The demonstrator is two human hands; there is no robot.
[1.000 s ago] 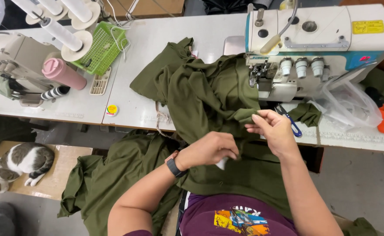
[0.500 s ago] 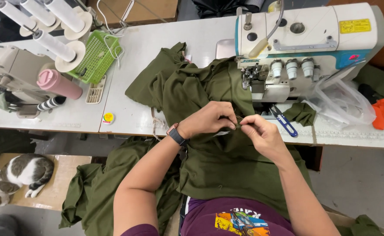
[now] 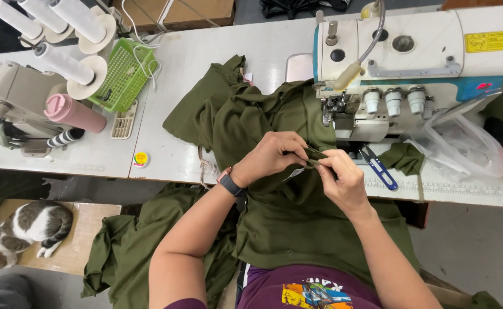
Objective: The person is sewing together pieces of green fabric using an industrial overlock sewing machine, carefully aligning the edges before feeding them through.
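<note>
Soft green cloth (image 3: 297,229) pinched at its folded edge
Left hand (image 3: 271,155) and right hand (image 3: 343,182) fingers pinch one seam; limp, light fabric, best gripped near the fold

A white tabletop (image 3: 205,63) carries an overlock sewing machine (image 3: 417,63), olive green fabric (image 3: 245,120) spilling over its front edge, blue thread snips (image 3: 380,170), a green plastic basket (image 3: 124,74), a pink tumbler (image 3: 75,113) and a clear plastic bag (image 3: 463,146).

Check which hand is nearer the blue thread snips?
Right. The right hand sits just left of the blue thread snips; the left hand is farther left, beyond it.
</note>
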